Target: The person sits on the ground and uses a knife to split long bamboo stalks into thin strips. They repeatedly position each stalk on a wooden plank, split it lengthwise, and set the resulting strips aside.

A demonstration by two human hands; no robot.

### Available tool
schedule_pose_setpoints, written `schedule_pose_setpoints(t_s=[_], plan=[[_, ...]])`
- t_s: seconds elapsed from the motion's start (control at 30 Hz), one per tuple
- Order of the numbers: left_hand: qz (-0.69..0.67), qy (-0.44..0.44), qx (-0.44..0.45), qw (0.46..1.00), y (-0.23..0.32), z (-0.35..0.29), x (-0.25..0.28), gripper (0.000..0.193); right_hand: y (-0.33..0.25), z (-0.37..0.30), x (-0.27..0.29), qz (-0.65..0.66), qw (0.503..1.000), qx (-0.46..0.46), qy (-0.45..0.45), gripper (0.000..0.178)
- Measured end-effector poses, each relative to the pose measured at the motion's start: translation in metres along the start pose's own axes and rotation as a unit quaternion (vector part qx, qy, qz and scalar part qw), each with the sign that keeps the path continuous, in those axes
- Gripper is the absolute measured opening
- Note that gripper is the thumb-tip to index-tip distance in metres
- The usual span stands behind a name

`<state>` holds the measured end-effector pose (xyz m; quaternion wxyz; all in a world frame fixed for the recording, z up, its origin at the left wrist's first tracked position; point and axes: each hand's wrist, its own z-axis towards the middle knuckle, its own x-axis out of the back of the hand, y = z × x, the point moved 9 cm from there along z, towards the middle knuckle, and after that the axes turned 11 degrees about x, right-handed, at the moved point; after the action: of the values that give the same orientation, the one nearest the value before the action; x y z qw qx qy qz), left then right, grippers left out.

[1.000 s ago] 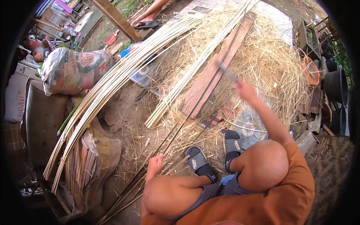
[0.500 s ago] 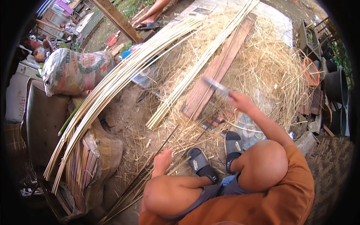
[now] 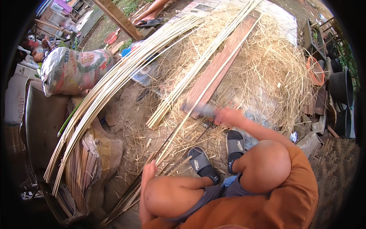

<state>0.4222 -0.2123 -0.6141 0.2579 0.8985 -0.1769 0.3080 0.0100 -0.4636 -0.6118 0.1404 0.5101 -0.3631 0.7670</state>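
A long pale bamboo strip (image 3: 218,73) lies along a reddish-brown wooden board (image 3: 228,54) and slants down toward my knees. My left hand (image 3: 148,171), beside my left knee, is closed around its near end. Over the near end of the board, my right hand (image 3: 228,115) grips a knife (image 3: 201,110). Motion smears the blade, which crosses the strip; I cannot tell whether it touches it. Just left of the board lies a bundle of similar pale strips (image 3: 187,86).
A larger bundle of strips (image 3: 114,72) arches over the left side, near a stuffed sack (image 3: 78,70). Shavings (image 3: 267,72) cover the ground around the board. An orange basket (image 3: 315,71) and dark pots (image 3: 340,87) stand right. Another person's feet (image 3: 146,19) show behind a wooden post (image 3: 118,19).
My right hand has brought the knife down and left to the board's near end. My left hand has moved down and left, and a strip now stretches from it along the board.
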Motion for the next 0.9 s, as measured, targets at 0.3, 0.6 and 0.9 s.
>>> schedule_pose_setpoints(t_s=[0.3, 0.6, 0.9], plan=[[-0.004, 0.023, -0.145, 0.989, 0.118, 0.009, -0.028, 0.055, -0.035, 0.015, 0.015, -0.093, 0.988, 0.122, -0.009, 0.042], [-0.044, -0.072, -0.124, 0.989, 0.111, 0.027, -0.057, 0.048, -0.005, 0.008, 0.001, 0.157, 0.987, 0.031, -0.027, 0.039], [0.024, 0.046, -0.115, 0.992, 0.03, -0.001, -0.022, 0.031, 0.158, 0.006, 0.086, 0.051, 0.963, -0.261, 0.042, 0.037]])
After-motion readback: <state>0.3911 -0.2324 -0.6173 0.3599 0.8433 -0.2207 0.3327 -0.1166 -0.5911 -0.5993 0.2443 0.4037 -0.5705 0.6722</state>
